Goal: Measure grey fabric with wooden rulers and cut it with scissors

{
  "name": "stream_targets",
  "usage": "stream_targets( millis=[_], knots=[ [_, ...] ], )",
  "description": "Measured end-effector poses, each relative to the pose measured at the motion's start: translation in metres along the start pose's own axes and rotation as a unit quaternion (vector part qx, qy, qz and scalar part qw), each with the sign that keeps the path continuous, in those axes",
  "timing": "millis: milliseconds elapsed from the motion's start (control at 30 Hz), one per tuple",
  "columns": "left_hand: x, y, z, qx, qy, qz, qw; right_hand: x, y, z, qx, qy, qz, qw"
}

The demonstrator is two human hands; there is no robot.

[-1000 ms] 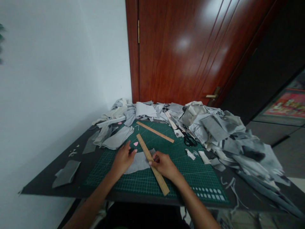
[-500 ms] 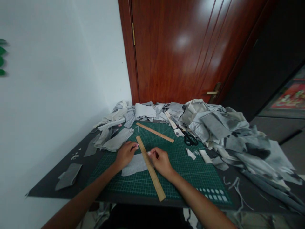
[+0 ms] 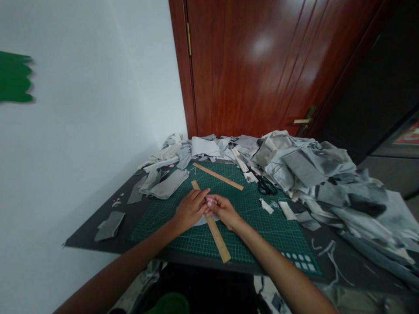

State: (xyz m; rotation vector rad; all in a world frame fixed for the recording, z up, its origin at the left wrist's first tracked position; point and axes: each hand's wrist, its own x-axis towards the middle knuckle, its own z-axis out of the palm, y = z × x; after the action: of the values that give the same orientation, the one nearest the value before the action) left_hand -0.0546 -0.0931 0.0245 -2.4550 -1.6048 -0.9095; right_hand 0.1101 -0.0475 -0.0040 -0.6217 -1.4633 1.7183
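My left hand and my right hand meet at the fingertips over a wooden ruler. A small pink piece shows at the pinched fingertips of my right hand. My left fingers are drawn together against it; what they hold, if anything, is hidden. Beneath the ruler lies a grey cloth piece, mostly covered by my hands. The ruler slants across a green cutting mat. Farther back on the mat rests a second wooden ruler.
Black-handled scissors lie at the mat's back right, beside a large heap of grey cloth scraps. More cloth pieces lie at the back left. A folded grey scrap sits near the left table edge, and loose threads lie at right.
My hands, apart on either side of the ruler before, have come together above it. The left hand moved right across the cloth. The view has shifted slightly.
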Motion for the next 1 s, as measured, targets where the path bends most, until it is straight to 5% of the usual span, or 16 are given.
stream_targets(
  millis=[67,200,400,767,1000],
  knots=[
    [-0.008,0.000,0.000,0.017,0.016,-0.036,0.999,0.004,0.001,-0.008,-0.009,0.018,0.001,1.000],
    [-0.023,0.000,-0.002,0.072,-0.059,-0.051,0.994,0.011,0.000,-0.029,-0.040,0.071,-0.012,0.997],
    [-0.020,0.008,-0.003,0.103,-0.111,-0.053,0.987,0.015,-0.004,-0.048,-0.089,0.049,0.006,0.995],
    [-0.010,0.031,0.019,0.098,-0.096,-0.072,0.988,0.013,-0.004,-0.058,-0.071,0.062,0.047,0.994],
    [-0.009,0.019,0.029,0.075,-0.106,-0.038,0.991,0.019,-0.010,-0.076,-0.038,0.152,0.050,0.986]
  ],
)
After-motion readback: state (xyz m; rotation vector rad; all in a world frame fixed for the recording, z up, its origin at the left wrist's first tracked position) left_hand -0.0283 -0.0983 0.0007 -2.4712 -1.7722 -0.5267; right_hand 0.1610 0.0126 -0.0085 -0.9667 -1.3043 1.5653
